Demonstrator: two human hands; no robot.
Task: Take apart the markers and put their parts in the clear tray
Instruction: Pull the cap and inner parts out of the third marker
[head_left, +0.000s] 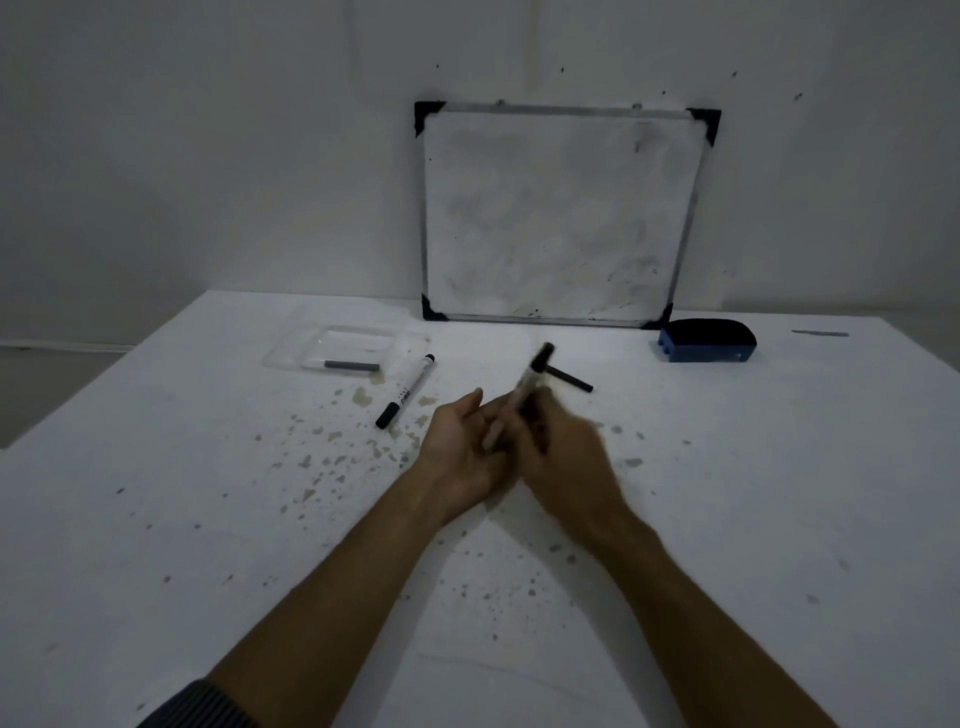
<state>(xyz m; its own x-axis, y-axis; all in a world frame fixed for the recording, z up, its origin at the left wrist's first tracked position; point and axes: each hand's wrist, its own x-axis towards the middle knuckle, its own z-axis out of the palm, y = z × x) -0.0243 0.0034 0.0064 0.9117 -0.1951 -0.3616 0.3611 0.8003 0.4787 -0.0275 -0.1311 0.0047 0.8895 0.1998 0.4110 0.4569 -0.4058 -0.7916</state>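
Note:
Both hands meet at the table's middle around one white marker (530, 376), which points up and away with a dark end at the top; it is blurred. My left hand (465, 447) cups its lower part with the palm up. My right hand (563, 447) grips the barrel from the right. A second whole marker (407, 391) with a black cap lies on the table to the left. A thin black rod-like part (570, 378) lies just behind my hands. The clear tray (291, 353) sits at the back left and holds a grey tube-shaped part (352, 366).
A small whiteboard (558, 213) leans against the wall at the back. A blue eraser (706, 340) rests to its right. The white table (208, 519) is speckled with stains around my hands. A dark sleeve (202, 706) shows at the bottom left.

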